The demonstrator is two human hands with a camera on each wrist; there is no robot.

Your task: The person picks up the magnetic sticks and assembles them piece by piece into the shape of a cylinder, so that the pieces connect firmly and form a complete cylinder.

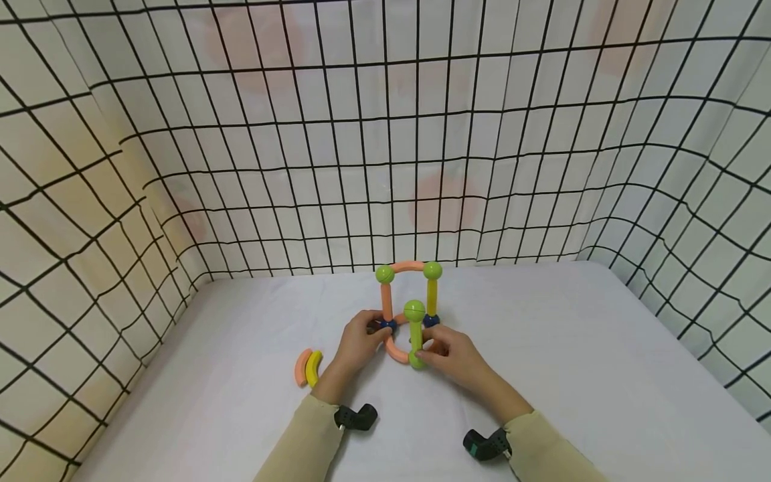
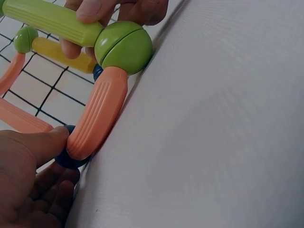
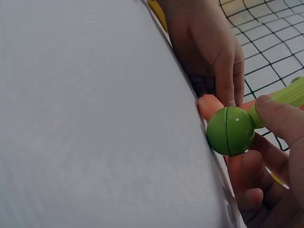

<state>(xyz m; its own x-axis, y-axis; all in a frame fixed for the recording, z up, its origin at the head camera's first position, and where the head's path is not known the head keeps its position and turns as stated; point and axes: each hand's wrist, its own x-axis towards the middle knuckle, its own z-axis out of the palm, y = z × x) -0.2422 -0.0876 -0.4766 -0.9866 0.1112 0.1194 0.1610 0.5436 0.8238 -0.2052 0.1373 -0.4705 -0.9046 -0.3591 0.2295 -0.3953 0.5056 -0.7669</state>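
Observation:
A toy frame of rods and balls [image 1: 408,294] stands mid-table: an orange curved rod on top, green balls at the corners, an orange and a yellow upright, blue balls below. My left hand [image 1: 375,329] pinches the left blue ball [image 2: 66,159], where a curved orange rod [image 2: 97,114] lies on the table. My right hand [image 1: 430,349] grips an upright green rod [image 1: 415,340] just above its lower green ball [image 2: 124,47], which sits at the curved rod's other end. In the right wrist view that green ball [image 3: 230,130] rests against the table beside my fingers [image 3: 278,118].
Two loose curved pieces, one orange [image 1: 301,367] and one yellow [image 1: 313,368], lie left of my left hand. The white table [image 1: 572,348] is closed in at the back and on both sides by a black-gridded cloth [image 1: 385,147].

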